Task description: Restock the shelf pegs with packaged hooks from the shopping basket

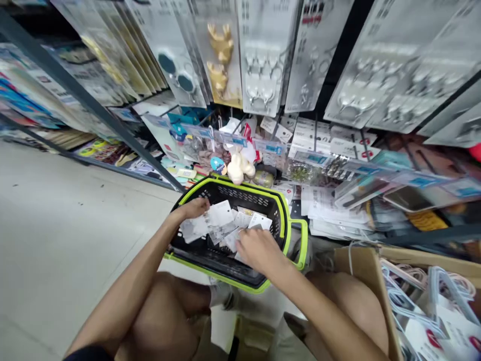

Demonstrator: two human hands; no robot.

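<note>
A black shopping basket (225, 265) with lime-green edges and handle stands between my knees. Inside it lie several small flat packets with white cards (220, 213). Over the basket's left side is my left hand (196, 206), its fingers closed at the top of a clear packet (193, 228) that hangs below them. My right hand (259, 250) reaches down into the right half of the basket with curled fingers among the packets. Its fingertips are partly hidden, so what they grip does not show. Beside it lies another white-carded packet (260, 220).
Ahead, a display rack holds hanging blister packs of hooks (262, 75). A white plush toy (239, 168) hangs at the basket's far edge. To the right, a cardboard box (361, 265) holds corded packs and hangers. Pale floor (67, 240) lies left.
</note>
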